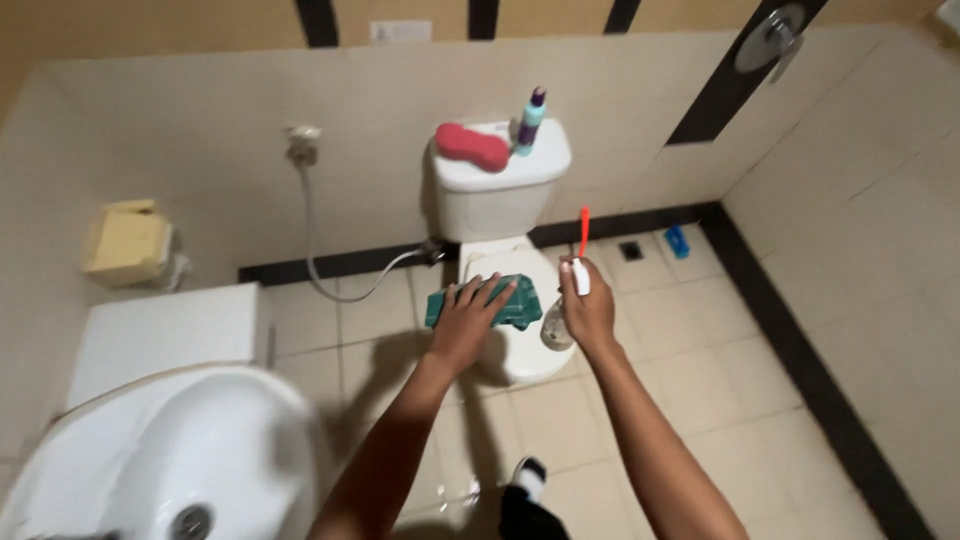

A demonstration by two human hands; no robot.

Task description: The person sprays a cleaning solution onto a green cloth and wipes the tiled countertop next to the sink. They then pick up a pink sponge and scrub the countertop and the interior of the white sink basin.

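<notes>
My left hand presses flat on the cloth; my right hand grips a half-hidden spray bottle.

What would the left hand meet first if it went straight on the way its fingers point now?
The left hand lies flat on a green cloth on the closed toilet lid, fingers pointing up the lid. Straight on, it would probably meet the white cistern first, though depth is hard to judge.
</notes>
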